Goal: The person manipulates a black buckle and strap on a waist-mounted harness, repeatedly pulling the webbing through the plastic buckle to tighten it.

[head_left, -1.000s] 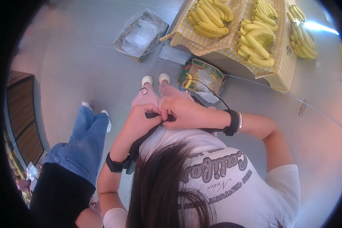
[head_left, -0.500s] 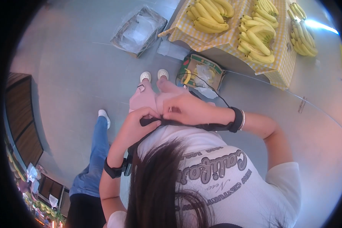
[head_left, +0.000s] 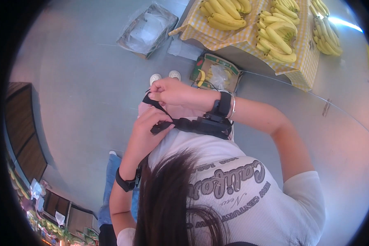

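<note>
The left hand point(head_left: 146, 128) pinches the black belt point(head_left: 186, 124) at the far edge of the white shirt point(head_left: 197, 144). The right hand point(head_left: 174, 93), farther off, grips its end point(head_left: 148, 99). To the far right, bananas point(head_left: 278, 37) lie on a checked surface point(head_left: 233, 39).

Draped table point(head_left: 306, 49), bananas point(head_left: 279, 37), grey floor point(head_left: 82, 86), boxes point(head_left: 146, 29)

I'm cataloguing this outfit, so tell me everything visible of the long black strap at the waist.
The long, flat black strap looks like soft fabric, creased. It runs across the front of the waist, against the white ribbed shirt. The left hand grips it; from there a length angles forward and leftward, pinched by the right hand. A dark boxy piece lies by its right part; whether they join is unclear.
</note>
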Demonstrator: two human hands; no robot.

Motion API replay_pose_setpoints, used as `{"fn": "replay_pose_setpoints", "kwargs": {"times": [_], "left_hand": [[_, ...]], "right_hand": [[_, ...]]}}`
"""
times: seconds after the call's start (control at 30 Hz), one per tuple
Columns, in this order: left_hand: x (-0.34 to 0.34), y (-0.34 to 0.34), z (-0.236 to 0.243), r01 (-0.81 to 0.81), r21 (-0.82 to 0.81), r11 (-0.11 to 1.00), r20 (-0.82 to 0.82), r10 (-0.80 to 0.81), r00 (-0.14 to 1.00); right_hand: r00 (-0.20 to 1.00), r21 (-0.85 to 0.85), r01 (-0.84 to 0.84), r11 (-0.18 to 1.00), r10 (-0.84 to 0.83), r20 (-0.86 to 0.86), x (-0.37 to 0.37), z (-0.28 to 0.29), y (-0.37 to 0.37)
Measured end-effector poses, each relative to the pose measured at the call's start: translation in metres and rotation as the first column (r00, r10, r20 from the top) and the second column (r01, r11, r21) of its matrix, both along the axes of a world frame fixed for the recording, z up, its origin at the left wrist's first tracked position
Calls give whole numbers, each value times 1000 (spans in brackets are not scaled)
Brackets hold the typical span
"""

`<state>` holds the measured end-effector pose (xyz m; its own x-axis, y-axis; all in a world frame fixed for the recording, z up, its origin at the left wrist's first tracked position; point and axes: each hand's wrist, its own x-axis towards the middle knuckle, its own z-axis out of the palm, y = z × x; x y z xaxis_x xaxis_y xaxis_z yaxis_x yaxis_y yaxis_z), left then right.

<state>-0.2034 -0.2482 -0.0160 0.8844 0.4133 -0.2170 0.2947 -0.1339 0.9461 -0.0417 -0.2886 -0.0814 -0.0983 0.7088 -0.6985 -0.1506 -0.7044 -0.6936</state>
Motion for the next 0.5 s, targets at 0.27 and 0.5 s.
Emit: {"fn": "replay_pose_setpoints", "kwargs": {"times": [0.27,0.5], "left_hand": [[-7,-7,-9,-16,94,995,34,13,999],[-21,-13,-16,26,173,985,40,-33,999]], "right_hand": [[993,59,-6,998,13,-114,8,19,-7],[979,459,-186,869,123,163,22,71,-36]]}}
